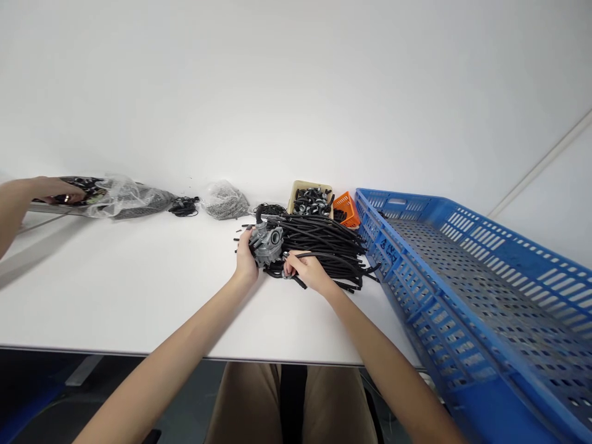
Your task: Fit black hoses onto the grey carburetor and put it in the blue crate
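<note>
My left hand [245,259] grips a grey metal carburetor [267,242] just above the white table [139,283]. My right hand [308,270] pinches a short black rubber hose [309,254] next to the carburetor, its end near the part's lower side. Both hands sit at the near edge of a pile of black hoses [328,243].
A big blue perforated crate [462,277] fills the right side. Behind the pile stand a beige box of metal clamps [312,198] and a small orange basket [346,208]. Plastic bags of small parts [226,200] lie further left. Another person's hand [50,190] reaches in at far left.
</note>
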A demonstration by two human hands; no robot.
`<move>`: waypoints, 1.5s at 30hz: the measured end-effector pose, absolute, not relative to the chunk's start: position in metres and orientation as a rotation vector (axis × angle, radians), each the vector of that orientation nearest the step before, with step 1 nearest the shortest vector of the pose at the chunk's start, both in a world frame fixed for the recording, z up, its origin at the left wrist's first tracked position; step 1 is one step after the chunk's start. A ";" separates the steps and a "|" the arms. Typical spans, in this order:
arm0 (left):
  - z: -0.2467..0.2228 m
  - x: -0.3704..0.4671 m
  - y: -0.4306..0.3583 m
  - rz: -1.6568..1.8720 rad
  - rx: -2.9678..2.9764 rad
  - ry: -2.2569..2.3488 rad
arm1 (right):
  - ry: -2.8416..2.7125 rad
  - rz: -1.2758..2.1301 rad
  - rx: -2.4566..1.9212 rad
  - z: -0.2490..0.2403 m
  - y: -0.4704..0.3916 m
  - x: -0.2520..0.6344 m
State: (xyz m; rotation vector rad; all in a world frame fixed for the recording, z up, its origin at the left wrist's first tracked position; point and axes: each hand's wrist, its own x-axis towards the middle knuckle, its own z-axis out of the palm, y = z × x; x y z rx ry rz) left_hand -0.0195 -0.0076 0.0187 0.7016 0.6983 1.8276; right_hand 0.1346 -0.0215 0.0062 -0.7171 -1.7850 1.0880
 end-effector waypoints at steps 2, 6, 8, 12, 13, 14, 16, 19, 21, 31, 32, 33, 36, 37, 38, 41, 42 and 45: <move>0.019 -0.019 -0.008 1.824 0.700 0.699 | -1.809 1.074 -0.718 0.008 -0.023 0.136; 0.018 -0.019 -0.007 1.830 0.706 0.699 | -1.878 1.032 -0.715 0.010 -0.025 0.139; 0.015 -0.020 -0.005 1.842 0.703 0.700 | -1.925 0.970 -0.737 0.010 -0.026 0.140; 0.008 -0.022 -0.001 1.857 0.743 0.735 | -2.021 0.772 -0.806 0.006 -0.026 0.138; 0.007 -0.023 -0.001 1.857 0.760 0.741 | -2.032 0.746 -0.815 0.005 -0.026 0.137; 0.007 -0.023 -0.001 1.857 0.764 0.743 | -2.036 0.735 -0.818 0.003 -0.026 0.136; 0.008 -0.022 -0.003 1.850 0.728 0.732 | -2.015 0.735 -0.807 0.000 -0.025 0.134; 0.013 -0.021 -0.007 1.817 0.676 0.704 | -1.964 0.762 -0.778 -0.006 -0.023 0.130; 0.015 -0.019 -0.009 1.808 0.683 0.692 | -1.958 0.770 -0.775 -0.010 -0.022 0.129; 0.017 -0.018 -0.012 1.768 0.685 0.699 | -1.929 0.860 -0.723 -0.012 -0.018 0.133; 0.018 -0.017 -0.013 1.748 0.678 0.693 | -1.906 0.910 -0.693 -0.010 -0.017 0.133; 0.019 -0.017 -0.013 1.728 0.666 0.688 | -1.876 0.950 -0.668 -0.009 -0.017 0.133; 0.024 -0.016 -0.016 1.677 0.588 0.689 | -1.783 0.994 -0.637 -0.003 -0.015 0.133; 0.025 -0.016 -0.017 1.655 0.556 0.702 | -1.754 0.997 -0.636 0.000 -0.014 0.134; 0.027 -0.017 -0.018 1.629 0.531 0.719 | -1.726 1.002 -0.635 0.002 -0.013 0.134; 0.031 -0.018 -0.019 1.570 0.515 0.751 | -1.609 1.009 -0.651 0.011 -0.011 0.138; 0.032 -0.018 -0.019 1.569 0.521 0.751 | -1.566 1.005 -0.665 0.013 -0.010 0.140; 0.029 -0.019 -0.017 1.598 0.546 0.722 | -1.459 1.028 -0.716 0.016 -0.007 0.142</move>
